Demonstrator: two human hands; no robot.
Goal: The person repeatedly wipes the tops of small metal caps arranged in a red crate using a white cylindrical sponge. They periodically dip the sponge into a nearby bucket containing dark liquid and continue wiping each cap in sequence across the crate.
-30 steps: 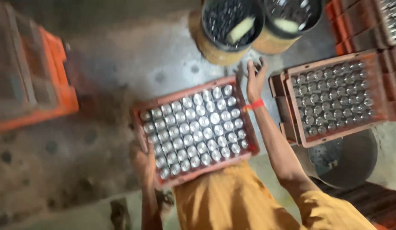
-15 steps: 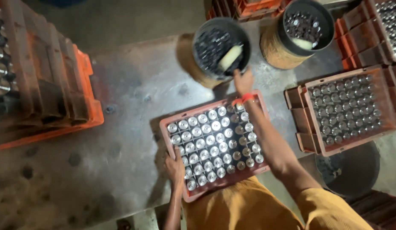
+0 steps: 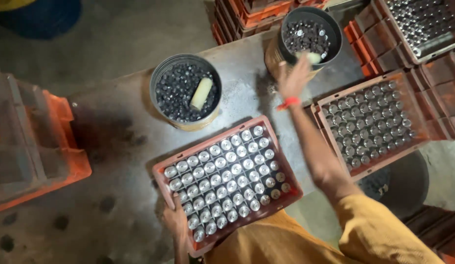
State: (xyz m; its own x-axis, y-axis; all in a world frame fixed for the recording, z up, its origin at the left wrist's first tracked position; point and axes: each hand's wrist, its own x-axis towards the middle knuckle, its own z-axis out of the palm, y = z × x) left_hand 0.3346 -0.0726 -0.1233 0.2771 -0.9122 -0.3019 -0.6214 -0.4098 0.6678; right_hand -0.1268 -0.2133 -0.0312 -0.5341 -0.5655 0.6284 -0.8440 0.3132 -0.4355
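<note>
Two tins (image 3: 187, 93) flank crate (image 3: 227, 181); hands (image 3: 293, 78) apart.

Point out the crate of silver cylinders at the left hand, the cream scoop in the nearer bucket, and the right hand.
crate (image 3: 286, 156), head view, bare right rim.
cream scoop (image 3: 201, 93), head view, mid-body.
right hand (image 3: 294, 78), head view, back of hand.

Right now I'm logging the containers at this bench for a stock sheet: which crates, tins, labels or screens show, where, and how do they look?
No labels, signs or screens show.
Near crate: red, rectangular, full of silvery cylinders; left hand on its corner.
Second crate: right, same kind.
Left tin: round, yellowish, dark caps, pale tube inside.
Right tin: round, far right; right hand open before it.
Stacked crates: far left, orange.
</note>
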